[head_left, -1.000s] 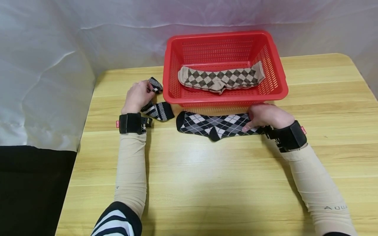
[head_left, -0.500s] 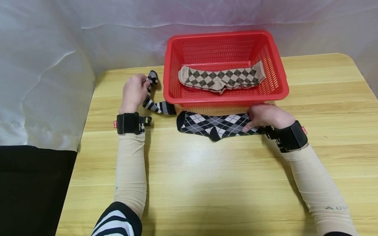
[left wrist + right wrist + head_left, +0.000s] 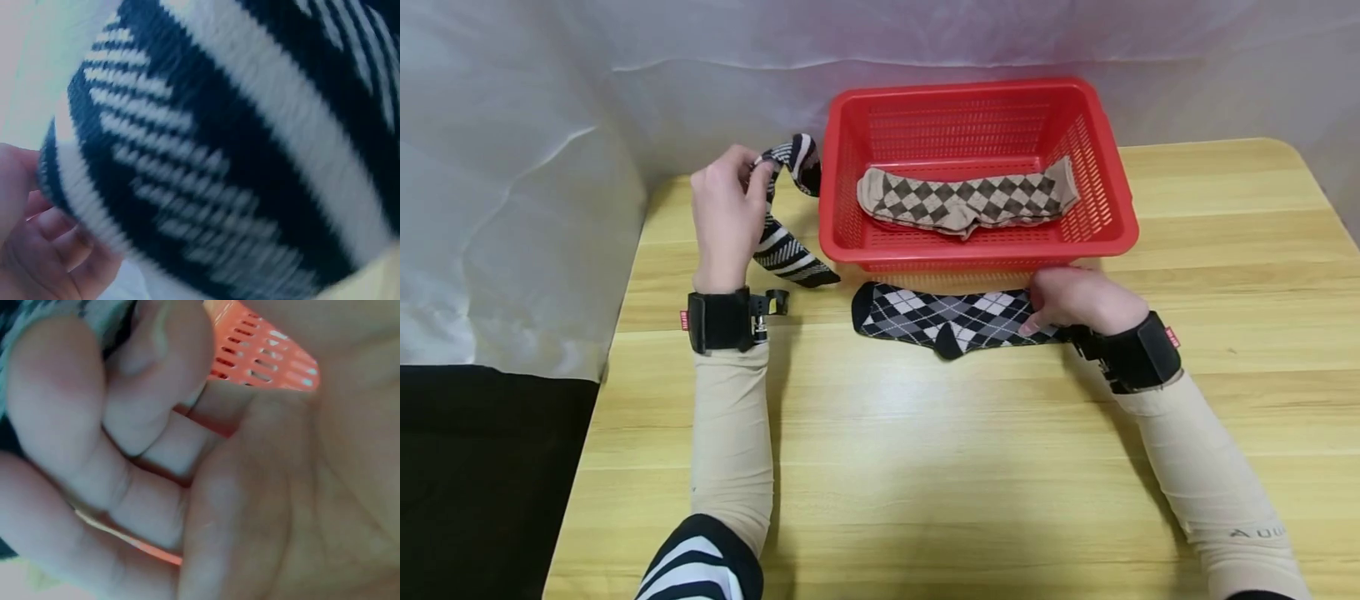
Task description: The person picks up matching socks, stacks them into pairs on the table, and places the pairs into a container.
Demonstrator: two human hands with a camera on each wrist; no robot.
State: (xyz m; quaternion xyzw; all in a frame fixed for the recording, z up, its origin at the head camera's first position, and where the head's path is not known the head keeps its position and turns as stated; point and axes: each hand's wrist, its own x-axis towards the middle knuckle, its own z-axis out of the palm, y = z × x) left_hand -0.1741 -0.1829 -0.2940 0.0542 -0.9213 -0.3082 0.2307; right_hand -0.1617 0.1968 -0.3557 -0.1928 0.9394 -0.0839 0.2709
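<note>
Lifted since a moment ago: the striped sock (image 3: 782, 233), raised off the table (image 3: 925, 467) by the left hand (image 3: 724, 212).
Left fingers pinch its top beside the basket (image 3: 1105, 200); the right hand (image 3: 1078, 298), fingers curled, grips the argyle sock (image 3: 940, 317) lying flat before the basket.

Your left hand (image 3: 724, 212) has risen from the bench (image 3: 925, 467), lifting the striped sock (image 3: 782, 225) it pinches. The sock's upper end now hangs up beside the red basket's (image 3: 1105, 179) left wall, and only its lower tip reaches the bench.
</note>
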